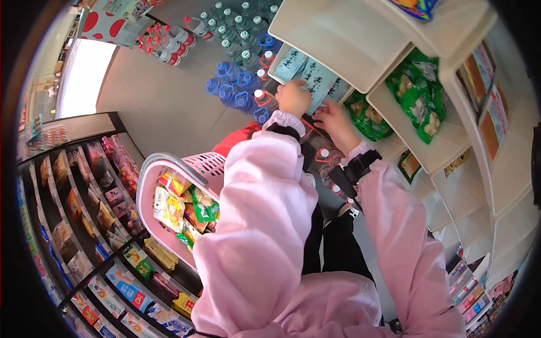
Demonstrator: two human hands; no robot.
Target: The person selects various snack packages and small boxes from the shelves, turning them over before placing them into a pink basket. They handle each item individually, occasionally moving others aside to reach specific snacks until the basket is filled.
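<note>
Light blue packets with dark writing stand in a white shelf bin (338, 45). Both hands are at the front packet (316, 84). My left hand (294, 98) is closed at its left edge, with the fingertips partly hidden. At the packet's lower right corner, the bent fingers of my right hand (336, 124) close on the edge. A pink shopping basket (147, 194) hangs by my left arm, filled with colourful snack bags (183, 205).
Green snack bags (417, 93) fill the neighbouring bin on the right. Blue-wrapped bottles (231, 84), green-capped bottles (242, 28) and red-labelled bottles (166, 42) stand on the floor ahead. A dark shelf of packaged snacks (101, 208) runs along the left.
</note>
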